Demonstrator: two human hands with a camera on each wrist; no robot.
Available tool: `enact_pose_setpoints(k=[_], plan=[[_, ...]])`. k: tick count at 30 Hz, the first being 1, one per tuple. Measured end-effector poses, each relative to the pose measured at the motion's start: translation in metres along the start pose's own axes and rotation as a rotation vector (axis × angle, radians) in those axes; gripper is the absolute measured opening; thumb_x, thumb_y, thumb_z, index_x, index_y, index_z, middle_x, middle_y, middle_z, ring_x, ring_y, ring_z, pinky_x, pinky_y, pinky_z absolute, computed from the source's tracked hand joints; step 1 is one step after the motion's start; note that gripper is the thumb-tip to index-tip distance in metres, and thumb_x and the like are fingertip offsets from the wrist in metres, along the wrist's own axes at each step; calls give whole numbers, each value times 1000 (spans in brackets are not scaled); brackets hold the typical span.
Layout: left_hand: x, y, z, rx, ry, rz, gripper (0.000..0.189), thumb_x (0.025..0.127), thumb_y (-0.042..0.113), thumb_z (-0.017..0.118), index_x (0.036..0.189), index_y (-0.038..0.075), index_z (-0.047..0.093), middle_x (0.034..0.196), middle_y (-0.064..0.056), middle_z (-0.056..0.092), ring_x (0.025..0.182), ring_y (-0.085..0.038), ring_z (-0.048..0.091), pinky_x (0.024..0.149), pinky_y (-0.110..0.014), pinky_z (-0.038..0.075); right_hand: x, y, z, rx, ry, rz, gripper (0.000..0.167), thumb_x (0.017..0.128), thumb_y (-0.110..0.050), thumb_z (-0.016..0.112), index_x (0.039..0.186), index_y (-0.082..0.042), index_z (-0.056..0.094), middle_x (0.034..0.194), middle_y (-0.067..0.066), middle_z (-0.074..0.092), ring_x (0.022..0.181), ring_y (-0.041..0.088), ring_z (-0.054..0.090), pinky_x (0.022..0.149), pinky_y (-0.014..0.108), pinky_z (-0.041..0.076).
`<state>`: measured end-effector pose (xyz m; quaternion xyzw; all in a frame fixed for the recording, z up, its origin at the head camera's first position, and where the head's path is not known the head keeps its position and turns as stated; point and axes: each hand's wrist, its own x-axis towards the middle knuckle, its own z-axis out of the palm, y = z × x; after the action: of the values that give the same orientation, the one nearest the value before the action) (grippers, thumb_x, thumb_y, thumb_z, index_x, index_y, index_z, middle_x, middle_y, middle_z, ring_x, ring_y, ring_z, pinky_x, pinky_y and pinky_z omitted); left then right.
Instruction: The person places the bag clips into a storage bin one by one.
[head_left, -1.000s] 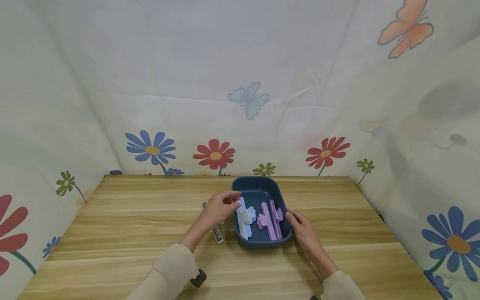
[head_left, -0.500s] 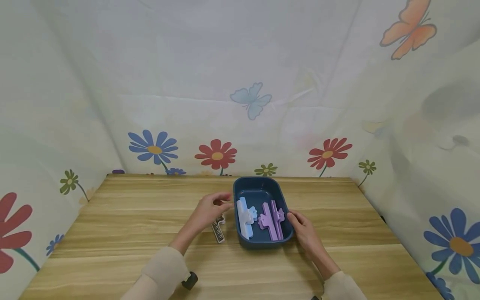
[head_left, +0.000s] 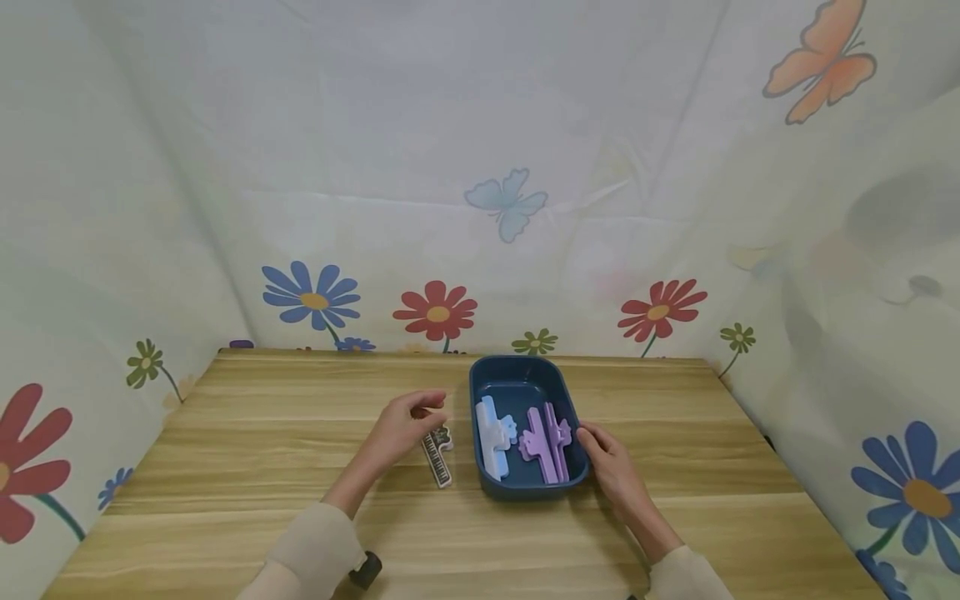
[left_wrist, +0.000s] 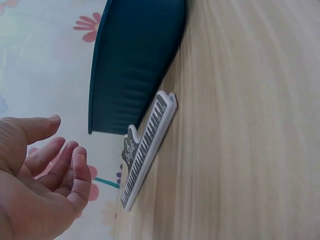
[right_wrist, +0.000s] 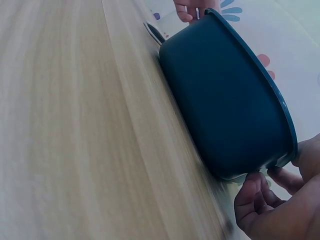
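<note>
A dark blue plastic bin (head_left: 528, 493) stands on the wooden table. Inside it, a light blue clip (head_left: 492, 440) lies along the left wall and two purple clips (head_left: 542, 447) lie toward the right. Left of the bin, a white clip with a piano-key print (head_left: 437, 461) rests on the tabletop; its printed side shows in the left wrist view. Just above that clip's far end hovers my left hand (head_left: 401, 425), fingers loosely bent and holding nothing. My right hand (head_left: 617, 473) grips the bin's right side near the rim, fingertips against the outer wall (right_wrist: 225, 105).
The wood-grain table (head_left: 300, 433) stretches to both sides of the bin. Behind it hangs a pale cloth backdrop (head_left: 360, 233) with printed flowers and butterflies, and more of the cloth closes off the left and right sides.
My left hand has drawn back leftward from over the light blue clip in the bin to above the piano-print clip, uncovering more of it. My right hand has stayed on the bin.
</note>
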<state>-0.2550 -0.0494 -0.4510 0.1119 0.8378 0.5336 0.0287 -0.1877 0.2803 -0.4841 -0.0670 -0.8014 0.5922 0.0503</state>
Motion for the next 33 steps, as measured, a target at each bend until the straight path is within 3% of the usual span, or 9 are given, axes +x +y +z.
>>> enact_pose_setpoints(k=[13,18,23,33], plan=[[1,-11,3,40,3,-56,40,97,10,73,136,2,66,127,-12,68,103,-24,62,95,-42,54,0,2,-1,5,2,3,45,110,-29,53,144,1,57,145,19,57,131,27,50,108,36,41],[1,-15,8,107,22,-40,39,94,6,75,132,1,68,125,-14,69,98,-22,64,87,-39,56,1,2,0,27,-2,0,47,110,-29,53,143,3,56,143,22,57,127,30,54,104,40,47],[3,-19,13,158,32,-14,37,92,3,76,129,-2,69,122,-15,70,98,-23,66,86,-38,57,0,1,0,57,0,-1,45,110,-28,53,142,3,58,141,21,59,122,29,55,98,34,50],[4,-22,19,288,4,24,40,90,7,79,128,-3,68,116,-14,68,96,-23,63,89,-43,56,1,3,0,48,-1,-2,46,109,-29,54,143,3,57,143,20,58,129,30,53,108,42,44]])
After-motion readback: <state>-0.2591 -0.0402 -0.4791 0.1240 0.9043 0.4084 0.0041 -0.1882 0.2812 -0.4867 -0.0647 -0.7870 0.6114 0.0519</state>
